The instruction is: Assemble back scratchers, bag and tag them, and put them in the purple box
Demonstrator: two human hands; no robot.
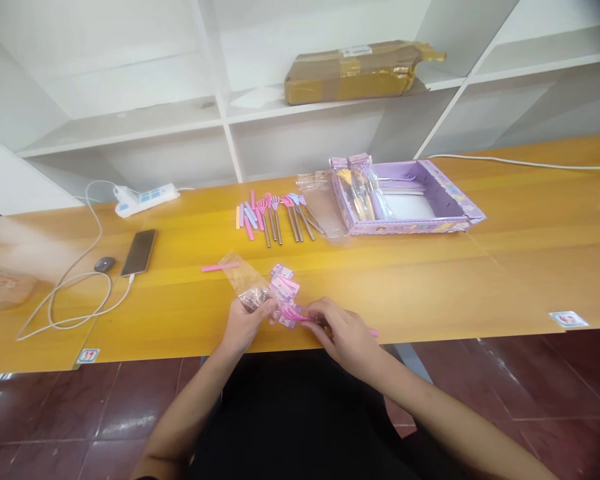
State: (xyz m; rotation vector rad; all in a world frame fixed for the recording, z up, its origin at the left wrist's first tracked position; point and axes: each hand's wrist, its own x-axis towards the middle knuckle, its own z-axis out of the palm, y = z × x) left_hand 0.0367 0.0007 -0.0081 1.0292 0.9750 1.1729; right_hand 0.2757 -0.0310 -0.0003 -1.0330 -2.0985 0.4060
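Observation:
My left hand [249, 323] pinches a clear plastic bag [247, 280] near the table's front edge. Between the fingers of my right hand [344, 331] is a pink hand-shaped scratcher [291, 312], its head at the bag's mouth and a pink end showing past my palm. Small printed cards [284, 285] lie just beyond my hands. A pink tube [219, 267] rests by the bag's far end. Farther back are several metal-handled scratchers [296, 217] with coloured heads, and pink, blue and orange tubes [249, 217] to their left.
A purple box [423, 227] holds packaged scratchers at the back right, with clear bags [325, 203] beside it. On the left are a phone [139, 253], a mouse [105, 265], white cables and a power strip [147, 201]. A taped carton [350, 75] sits on the shelf.

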